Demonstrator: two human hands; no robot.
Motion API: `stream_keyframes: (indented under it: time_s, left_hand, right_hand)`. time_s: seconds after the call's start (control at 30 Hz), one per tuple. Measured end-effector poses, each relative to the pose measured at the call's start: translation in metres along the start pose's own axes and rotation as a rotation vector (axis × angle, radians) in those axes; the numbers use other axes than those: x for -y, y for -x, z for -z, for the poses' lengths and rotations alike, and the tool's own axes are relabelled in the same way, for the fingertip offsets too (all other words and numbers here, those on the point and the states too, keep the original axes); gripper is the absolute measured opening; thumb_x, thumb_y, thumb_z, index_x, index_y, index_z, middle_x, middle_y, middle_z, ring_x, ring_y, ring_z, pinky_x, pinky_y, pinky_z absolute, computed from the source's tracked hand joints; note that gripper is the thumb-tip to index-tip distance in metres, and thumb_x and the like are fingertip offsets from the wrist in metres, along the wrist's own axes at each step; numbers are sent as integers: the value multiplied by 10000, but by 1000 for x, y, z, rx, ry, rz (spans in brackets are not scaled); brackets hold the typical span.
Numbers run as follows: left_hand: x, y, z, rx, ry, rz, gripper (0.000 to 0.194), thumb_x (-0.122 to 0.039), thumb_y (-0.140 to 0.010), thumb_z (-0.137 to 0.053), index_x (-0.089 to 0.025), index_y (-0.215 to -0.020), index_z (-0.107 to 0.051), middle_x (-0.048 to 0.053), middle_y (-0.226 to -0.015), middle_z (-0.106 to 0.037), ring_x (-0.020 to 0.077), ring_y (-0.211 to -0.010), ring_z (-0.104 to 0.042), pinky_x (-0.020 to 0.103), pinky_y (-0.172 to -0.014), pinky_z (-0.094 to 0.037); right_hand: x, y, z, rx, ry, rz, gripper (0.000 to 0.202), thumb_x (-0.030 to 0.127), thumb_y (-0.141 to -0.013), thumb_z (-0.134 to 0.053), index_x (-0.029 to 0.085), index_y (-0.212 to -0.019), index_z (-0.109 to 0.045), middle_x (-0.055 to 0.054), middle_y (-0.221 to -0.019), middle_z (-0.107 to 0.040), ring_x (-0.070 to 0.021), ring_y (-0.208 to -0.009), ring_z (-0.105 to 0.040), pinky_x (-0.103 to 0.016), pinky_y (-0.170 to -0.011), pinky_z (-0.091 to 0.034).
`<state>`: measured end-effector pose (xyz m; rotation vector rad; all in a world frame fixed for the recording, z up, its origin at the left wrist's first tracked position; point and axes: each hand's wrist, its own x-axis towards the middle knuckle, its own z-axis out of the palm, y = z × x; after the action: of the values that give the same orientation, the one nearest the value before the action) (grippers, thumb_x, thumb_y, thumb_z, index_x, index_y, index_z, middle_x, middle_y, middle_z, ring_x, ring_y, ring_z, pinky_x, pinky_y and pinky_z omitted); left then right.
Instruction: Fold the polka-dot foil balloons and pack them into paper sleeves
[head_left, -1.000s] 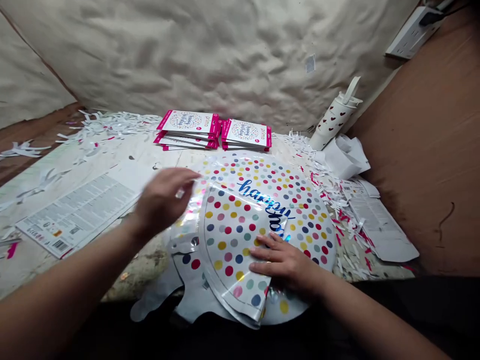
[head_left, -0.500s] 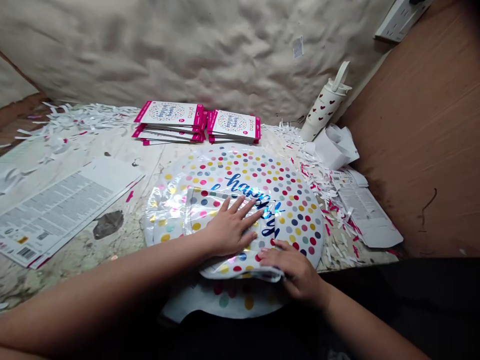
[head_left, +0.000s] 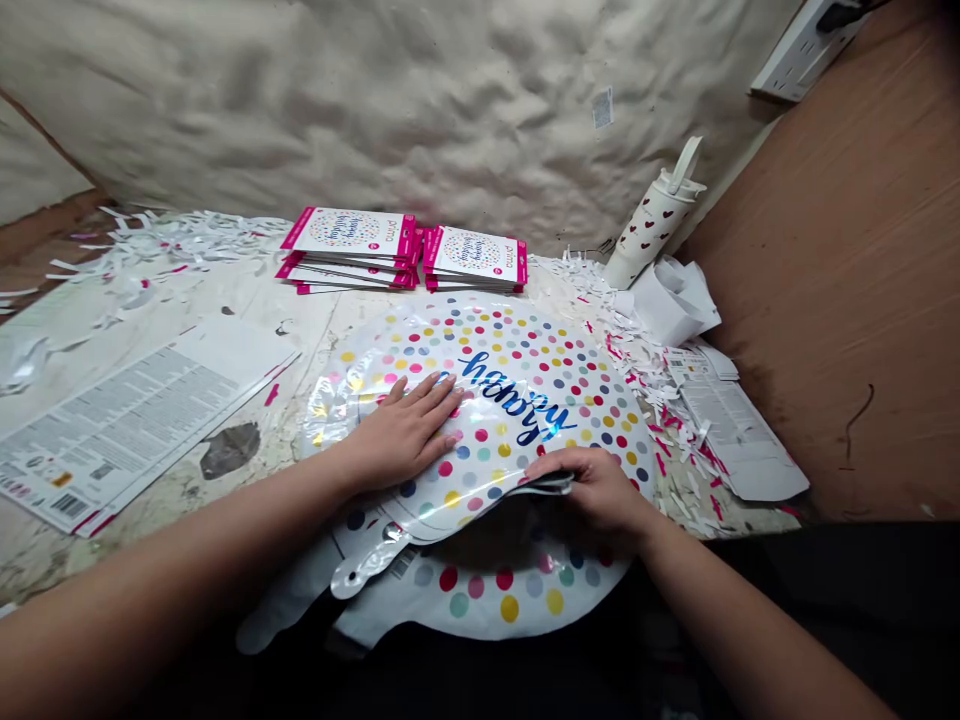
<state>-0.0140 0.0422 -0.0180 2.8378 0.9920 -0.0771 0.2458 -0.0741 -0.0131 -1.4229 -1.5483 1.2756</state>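
Flat foil balloons (head_left: 600, 390) with coloured dots and blue "happy" lettering lie stacked at the table's front edge. My left hand (head_left: 409, 425) rests palm down with fingers spread on the left part of the top one. Thumb and fingers of my right hand (head_left: 600, 490) are closed round the near edge of the top balloon, raising it a little off the one beneath. To the left of that edge, the balloon's white tail (head_left: 371, 560) with a small hole sticks out. Beneath, another dotted balloon (head_left: 517, 605) overhangs the table's front.
Pink-and-white balloon packets stand in two stacks, a left stack (head_left: 349, 235) and a right stack (head_left: 476, 255). Printed card sheets (head_left: 150, 420) lie at left. Paper shreds (head_left: 660, 400), a heart-patterned bottle (head_left: 652, 230) and crumpled paper (head_left: 675, 300) sit right, beside a brown board (head_left: 840, 300).
My left hand has slid left across the balloon. My right hand has taken hold of the near edge and lifted it; the folded piece is opened out and the tail now shows.
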Motion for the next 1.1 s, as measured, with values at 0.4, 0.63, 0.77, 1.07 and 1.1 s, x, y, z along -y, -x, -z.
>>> stream_keyframes:
  time_s: [0.4,0.63,0.77,1.07,1.1]
  left_hand:
    - [25,17,-4,189,85,-71,630,-461,-886,-325,-233,-1440,-131,50,-1502,-132,261,-1378,-103,475,-1098,-83]
    - [20,65,32,-349,48,453,499,-348,-925,-234,-131,-1346,-388,72,-1417,-379,221,-1326,-292,401,-1080,-278]
    - [-62,55,7,-237,39,-28,487,-321,-909,-307,-91,-1320,-431,133,-1411,-366,266,-1309,-322,417,-1069,-305]
    - [-79,49,-30,-44,-22,3,635,-463,-868,-417,-50,-1349,-380,209,-1417,-282,331,-1320,-254,467,-1050,-298]
    - [-78,50,-29,-51,-23,-3,630,-465,-872,-409,-52,-1348,-383,205,-1416,-288,327,-1318,-261,462,-1050,-299]
  right_hand:
    - [5,-42,8,-127,252,-319,311,424,-850,-433,188,-675,-535,13,-603,-544,-105,-495,-506,-203,-441,-382]
    - [7,-57,2,-146,298,-490,337,449,-865,-387,198,-675,-507,28,-470,-480,-113,-326,-437,-238,-341,-345]
    - [14,-53,3,-170,383,-499,348,469,-872,-383,194,-746,-555,-21,-525,-564,-166,-385,-525,-285,-388,-406]
    - [15,-9,-34,-60,1207,603,360,147,-889,-388,135,-1236,-483,-155,-1345,-462,-294,-1274,-376,-542,-1037,-298]
    - [14,-9,-34,-52,1266,614,351,104,-885,-366,115,-1203,-513,-173,-1332,-472,-308,-1269,-383,-568,-1026,-300]
